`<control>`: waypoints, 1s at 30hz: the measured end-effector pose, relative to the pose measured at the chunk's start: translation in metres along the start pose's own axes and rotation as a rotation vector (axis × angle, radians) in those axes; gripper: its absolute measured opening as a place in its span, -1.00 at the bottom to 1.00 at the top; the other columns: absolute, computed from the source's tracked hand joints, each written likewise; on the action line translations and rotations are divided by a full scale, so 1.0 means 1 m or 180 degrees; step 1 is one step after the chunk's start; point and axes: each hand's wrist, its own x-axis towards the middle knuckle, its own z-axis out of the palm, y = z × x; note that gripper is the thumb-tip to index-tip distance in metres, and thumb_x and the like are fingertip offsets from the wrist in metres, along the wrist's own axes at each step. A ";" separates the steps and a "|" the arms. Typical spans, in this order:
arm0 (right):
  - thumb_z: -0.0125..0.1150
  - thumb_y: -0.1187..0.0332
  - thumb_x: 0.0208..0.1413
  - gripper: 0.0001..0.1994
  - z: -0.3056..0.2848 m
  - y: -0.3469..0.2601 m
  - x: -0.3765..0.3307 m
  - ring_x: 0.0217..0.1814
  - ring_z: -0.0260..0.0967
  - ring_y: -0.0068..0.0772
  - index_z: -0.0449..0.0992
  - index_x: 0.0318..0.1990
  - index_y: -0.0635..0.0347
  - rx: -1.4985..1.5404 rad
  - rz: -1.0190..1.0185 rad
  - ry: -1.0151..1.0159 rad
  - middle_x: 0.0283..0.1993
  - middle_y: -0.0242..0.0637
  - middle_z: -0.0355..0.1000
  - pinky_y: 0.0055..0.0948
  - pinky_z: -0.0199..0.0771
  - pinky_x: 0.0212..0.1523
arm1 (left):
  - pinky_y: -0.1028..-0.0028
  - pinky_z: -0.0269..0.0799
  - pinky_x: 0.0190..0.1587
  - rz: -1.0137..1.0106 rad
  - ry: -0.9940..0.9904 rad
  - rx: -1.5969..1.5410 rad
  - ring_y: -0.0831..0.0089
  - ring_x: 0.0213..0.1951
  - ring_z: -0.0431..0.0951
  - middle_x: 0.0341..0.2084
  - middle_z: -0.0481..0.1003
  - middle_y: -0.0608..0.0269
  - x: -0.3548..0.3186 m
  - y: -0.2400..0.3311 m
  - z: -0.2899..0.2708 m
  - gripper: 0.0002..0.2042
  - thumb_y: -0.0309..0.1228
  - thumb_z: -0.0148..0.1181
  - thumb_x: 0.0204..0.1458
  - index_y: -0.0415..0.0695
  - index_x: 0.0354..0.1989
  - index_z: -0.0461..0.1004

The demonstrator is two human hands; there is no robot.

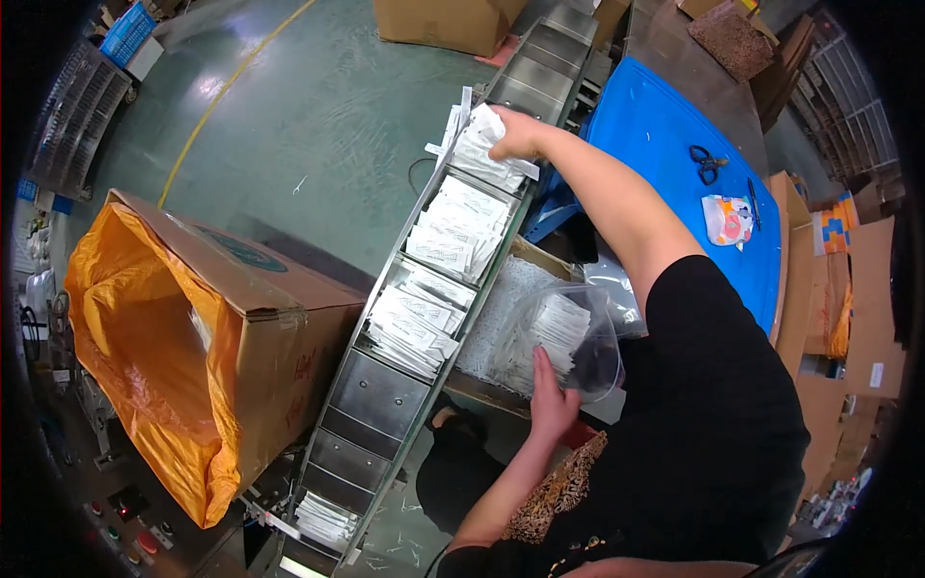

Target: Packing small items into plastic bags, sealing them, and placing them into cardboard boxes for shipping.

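Note:
My right hand [518,134] reaches to the far part of the conveyor and is closed on a bunch of flat white packets [474,144]. Closer to my body, my left hand [554,403] grips the near edge of a clear plastic bag [599,337]. Inside that bag lies a stack of white packets [560,326]. The slotted metal conveyor [376,393] slopes across the view. Its compartments hold a fanned pile of packets [461,226], another pile [412,318] just below it, and a smaller bundle [326,520] near the lower end.
A cardboard box [318,356] lined with an orange bag [226,385] stands left of the conveyor. Beneath the clear bag sits an open carton [525,252] of small white pieces. A blue table [665,125] at right carries black scissors [708,164], a pen [753,204] and a small printed pouch [727,222].

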 end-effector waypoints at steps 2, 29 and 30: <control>0.32 0.34 -0.49 -0.12 -0.018 -0.011 -0.016 0.01 0.27 -0.30 0.08 0.17 0.18 -0.0126 0.0099 0.0661 -0.03 -0.12 0.33 -0.47 0.22 0.04 | 0.35 -0.02 0.18 0.0088 0.0142 -0.0133 0.03 0.24 -0.11 0.20 -0.15 -0.19 0.001 0.002 -0.001 -0.19 -0.52 -0.02 -0.26 -0.29 0.22 -0.31; 0.28 -0.16 -0.42 0.03 0.150 0.022 -0.303 0.33 -0.47 0.28 -0.18 0.27 -0.23 -0.2067 0.0334 -0.0781 0.36 -0.22 -0.40 0.41 -0.27 0.07 | 0.34 -0.07 0.19 0.0645 0.0566 0.0478 -0.04 0.23 -0.13 0.19 -0.17 -0.24 -0.040 -0.008 0.024 -0.21 -0.57 -0.04 -0.25 -0.30 0.22 -0.29; 0.32 -0.14 -0.46 0.06 0.147 0.020 -0.302 0.33 -0.53 0.27 -0.18 0.27 -0.24 -0.2079 0.0312 -0.0735 0.36 -0.26 -0.43 0.45 -0.30 0.05 | 0.33 -0.08 0.19 0.0587 0.0527 0.0406 -0.04 0.23 -0.14 0.19 -0.17 -0.25 -0.038 -0.008 0.025 -0.21 -0.56 -0.03 -0.25 -0.31 0.22 -0.29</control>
